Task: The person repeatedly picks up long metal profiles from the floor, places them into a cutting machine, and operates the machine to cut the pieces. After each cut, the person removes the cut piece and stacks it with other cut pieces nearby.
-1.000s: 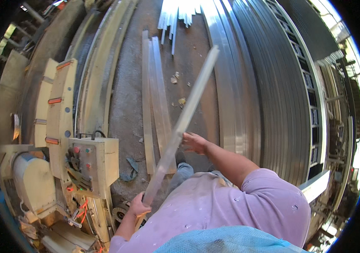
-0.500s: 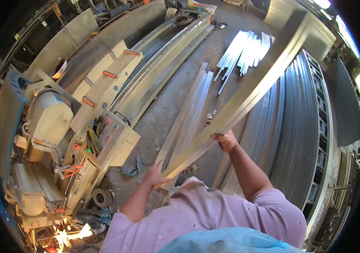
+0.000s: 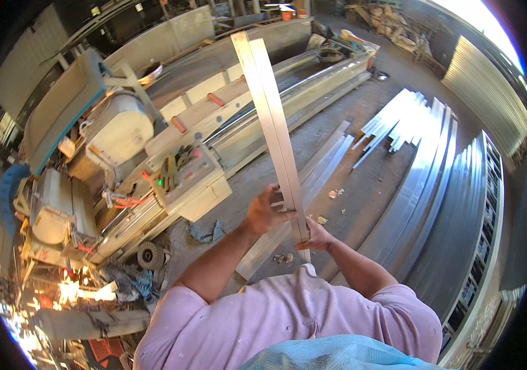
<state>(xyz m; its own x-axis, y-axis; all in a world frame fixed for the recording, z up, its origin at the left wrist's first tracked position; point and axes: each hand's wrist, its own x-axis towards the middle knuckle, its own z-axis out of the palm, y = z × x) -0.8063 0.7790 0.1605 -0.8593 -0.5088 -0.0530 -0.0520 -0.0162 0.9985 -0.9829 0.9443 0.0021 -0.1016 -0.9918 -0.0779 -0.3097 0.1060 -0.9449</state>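
Note:
A long, silvery metal profile (image 3: 273,126) stands up steeply before my chest, its far end leaning a little left. A line runs along its length; whether it is one piece or two laid together I cannot tell. My left hand (image 3: 265,213) grips it from the left side, fingers partly behind it. Lower down, near its bottom end, my right hand (image 3: 318,237) is closed on its right edge. Beyond it, other long metal strips (image 3: 325,163) lie on the floor, partly hidden by the profile and my hands.
At left stands a long cream machine (image 3: 202,188) with a button panel and gloves on it. Shiny metal lengths (image 3: 399,120) lie ahead on the right. Long stacked profiles (image 3: 442,216) run along a rack at right. A small wheel (image 3: 150,255) and blue cloth (image 3: 207,231) lie at lower left.
The profile has swung from leaning far right to nearly upright, leaning left. My left hand has moved up along it; my right hand is now lower, near its bottom end. The view has turned right.

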